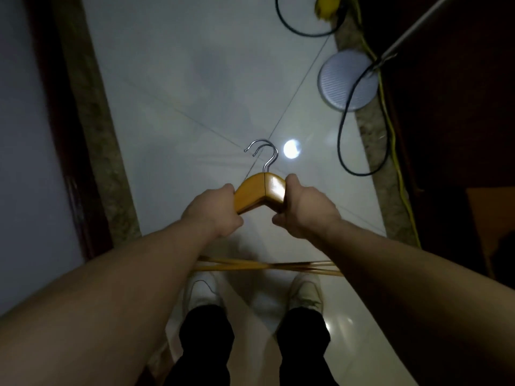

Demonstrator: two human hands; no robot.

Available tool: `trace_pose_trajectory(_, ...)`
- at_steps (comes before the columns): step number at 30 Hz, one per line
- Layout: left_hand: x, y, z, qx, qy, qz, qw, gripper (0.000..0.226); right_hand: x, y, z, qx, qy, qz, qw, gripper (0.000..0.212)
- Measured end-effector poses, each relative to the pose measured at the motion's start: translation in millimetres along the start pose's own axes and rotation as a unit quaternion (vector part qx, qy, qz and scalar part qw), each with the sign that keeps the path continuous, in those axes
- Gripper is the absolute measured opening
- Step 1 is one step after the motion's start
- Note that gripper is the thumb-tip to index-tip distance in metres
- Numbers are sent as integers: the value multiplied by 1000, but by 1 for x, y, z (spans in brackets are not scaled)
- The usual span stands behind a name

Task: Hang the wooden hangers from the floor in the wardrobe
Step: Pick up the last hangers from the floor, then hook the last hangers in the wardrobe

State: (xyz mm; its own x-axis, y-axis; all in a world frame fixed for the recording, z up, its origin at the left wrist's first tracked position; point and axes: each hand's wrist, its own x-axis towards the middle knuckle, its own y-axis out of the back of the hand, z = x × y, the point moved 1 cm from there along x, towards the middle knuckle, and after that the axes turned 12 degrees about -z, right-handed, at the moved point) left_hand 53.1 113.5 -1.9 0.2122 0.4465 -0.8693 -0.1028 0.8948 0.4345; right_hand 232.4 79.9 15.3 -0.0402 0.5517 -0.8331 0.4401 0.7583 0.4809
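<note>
I hold a stack of wooden hangers (260,195) in front of me above the white tiled floor. Two metal hooks (264,153) stick up from the stack, pointing away from me. My left hand (213,211) grips the left shoulder and my right hand (299,210) grips the right shoulder. The hangers' lower bars (267,266) show as crossed thin wooden rods beneath my forearms. The dark wardrobe (451,107) stands at the right, with a metal rail (412,26) slanting across its upper part.
A round grey disc (347,82) lies on the floor by the wardrobe's stone threshold. Black cable (341,129) and yellow cable (390,129) loop near it. A dark door frame (64,135) runs along the left. My white shoes (305,291) stand below.
</note>
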Motion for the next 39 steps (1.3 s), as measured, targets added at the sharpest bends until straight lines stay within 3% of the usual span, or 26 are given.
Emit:
trace_pose_trajectory(7, -111, 108, 48, 15, -24, 89, 996, 51, -101, 114, -47, 3, 15, 66, 998, 52)
trace_pose_trajectory(18, -303, 255, 115, -39, -74, 205, 975, 46, -308, 293, -127, -74, 56, 170, 981, 50)
trace_pose_trajectory(24, -416, 358, 158, 17, -155, 267, 951, 41, -415, 388, -175, -39, 63, 253, 965, 67)
trace_pose_trajectory(26, -452, 391, 171, 9, -199, 277, 940, 48, -450, 414, -189, -21, 64, 278, 958, 61)
trace_pose_trajectory(29, -513, 429, 190, 59, -207, 307, 927, 30, -508, 448, -207, 2, 66, 324, 944, 44)
trace_pose_trajectory(31, -553, 450, 202, 36, -224, 329, 917, 24, -548, 467, -218, 15, 53, 342, 938, 35)
trace_pose_trajectory(35, -635, 490, 228, 53, -251, 365, 895, 35, -634, 501, -235, 51, 36, 382, 922, 27)
trace_pose_trajectory(39, -727, 520, 267, 82, -302, 420, 852, 39, -734, 528, -243, 78, 26, 428, 900, 22)
